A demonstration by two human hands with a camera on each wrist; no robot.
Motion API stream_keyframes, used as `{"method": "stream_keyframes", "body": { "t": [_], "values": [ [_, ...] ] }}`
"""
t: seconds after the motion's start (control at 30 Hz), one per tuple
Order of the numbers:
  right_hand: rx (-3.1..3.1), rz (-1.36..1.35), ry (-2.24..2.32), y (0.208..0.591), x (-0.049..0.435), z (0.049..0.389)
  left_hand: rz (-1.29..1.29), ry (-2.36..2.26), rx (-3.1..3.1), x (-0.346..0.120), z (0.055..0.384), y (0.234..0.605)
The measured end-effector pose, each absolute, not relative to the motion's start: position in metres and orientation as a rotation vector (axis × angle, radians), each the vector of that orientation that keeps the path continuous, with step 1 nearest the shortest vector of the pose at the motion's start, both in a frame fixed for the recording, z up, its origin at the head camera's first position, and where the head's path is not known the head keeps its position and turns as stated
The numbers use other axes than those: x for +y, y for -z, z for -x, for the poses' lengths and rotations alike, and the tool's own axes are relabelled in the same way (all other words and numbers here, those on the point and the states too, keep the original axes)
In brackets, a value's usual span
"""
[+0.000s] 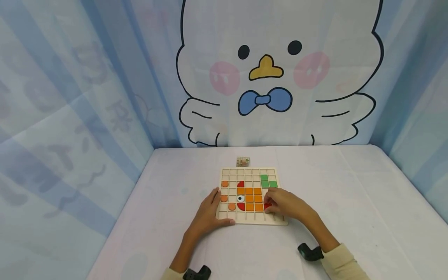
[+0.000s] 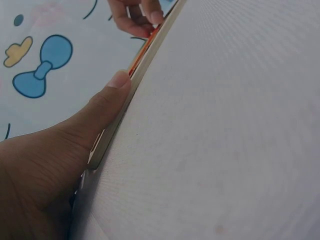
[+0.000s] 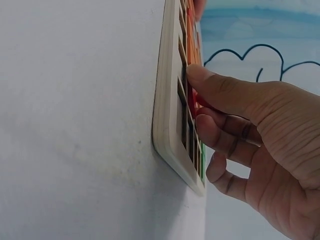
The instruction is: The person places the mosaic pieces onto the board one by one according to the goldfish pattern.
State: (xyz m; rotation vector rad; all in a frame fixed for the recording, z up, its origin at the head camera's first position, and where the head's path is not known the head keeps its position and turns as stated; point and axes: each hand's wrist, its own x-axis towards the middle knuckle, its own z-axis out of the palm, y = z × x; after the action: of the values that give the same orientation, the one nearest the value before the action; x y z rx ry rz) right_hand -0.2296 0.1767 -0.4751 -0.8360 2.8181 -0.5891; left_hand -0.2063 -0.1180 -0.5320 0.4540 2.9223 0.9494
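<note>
A pale wooden grid board (image 1: pixel 227 216) lies on the table, with colored pieces in its cells. My left hand (image 1: pixel 206 213) rests at its near left corner, fingers straight along the left side and thumb over the near edge. In the left wrist view the thumb (image 2: pixel 107 95) touches the board's rim. My right hand (image 1: pixel 288 203) pinches a red piece (image 1: pixel 267 206) at the board, right of the orange squares (image 1: pixel 249 197); fingers partly cover it. The right wrist view shows my right thumb and fingertips (image 3: pixel 200 75) at the board surface.
Other pieces on the board are green squares (image 1: pixel 264 184), orange discs (image 1: pixel 232 207), a white eye piece (image 1: pixel 240 198) and red rounded pieces (image 1: pixel 240 184). A small patterned card (image 1: pixel 243 161) lies beyond the far edge. Printed curtains (image 1: pixel 266 128) surround the white table (image 1: pixel 168 186).
</note>
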Motion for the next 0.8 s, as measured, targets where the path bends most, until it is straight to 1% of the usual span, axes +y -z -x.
{"method": "stream_keyframes", "body": {
  "t": [0.2,0.57,0.8],
  "values": [
    [2.824,0.871,0.587,0.477,0.180,0.230,-0.444,-0.942,2.919,-0.118,0.207,0.533],
    [2.844,0.834,0.664,0.476,0.185,0.229,-0.472,-1.003,2.917,-0.119,0.209,0.533],
    [2.851,0.836,0.655,0.475,0.187,0.231,-0.437,-0.968,2.922,-0.120,0.208,0.537]
  ]
}}
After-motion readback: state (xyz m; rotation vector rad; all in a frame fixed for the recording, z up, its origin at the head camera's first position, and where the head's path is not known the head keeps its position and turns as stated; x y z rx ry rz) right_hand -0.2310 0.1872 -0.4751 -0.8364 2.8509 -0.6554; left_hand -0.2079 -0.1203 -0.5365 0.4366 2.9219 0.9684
